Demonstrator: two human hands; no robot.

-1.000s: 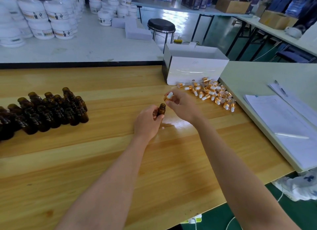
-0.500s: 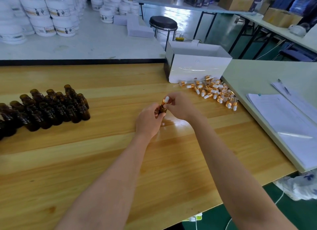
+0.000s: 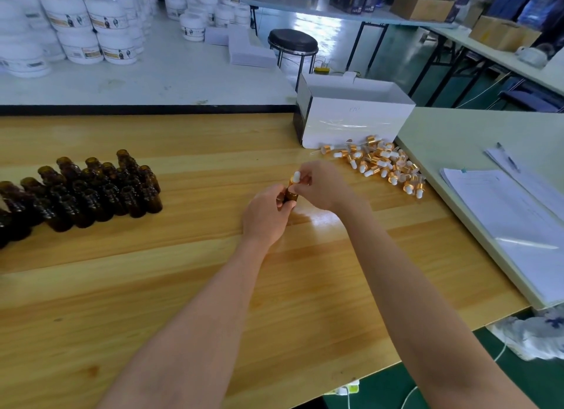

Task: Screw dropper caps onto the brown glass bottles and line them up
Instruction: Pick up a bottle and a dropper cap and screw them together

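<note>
Head camera looks down on a wooden table (image 3: 152,286). Far left of the white box (image 3: 357,124), and nearer the person, a cluster of uncapped brown bottles (image 3: 91,192) stands upright, packed so that they touch. Left of the box and in front of it, the left hand (image 3: 265,216) curls its fingers round a single bottle (image 3: 290,195); whether its base touches the wood cannot be told. A dropper cap (image 3: 295,176) with a white bulb sits on the bottle's neck, pinched by the fingertips of the right hand (image 3: 323,185). Just in front of the box's right corner lies a loose pile of caps (image 3: 381,164). Right of the box, a stack of papers (image 3: 512,219) rests on a pale table.
</note>
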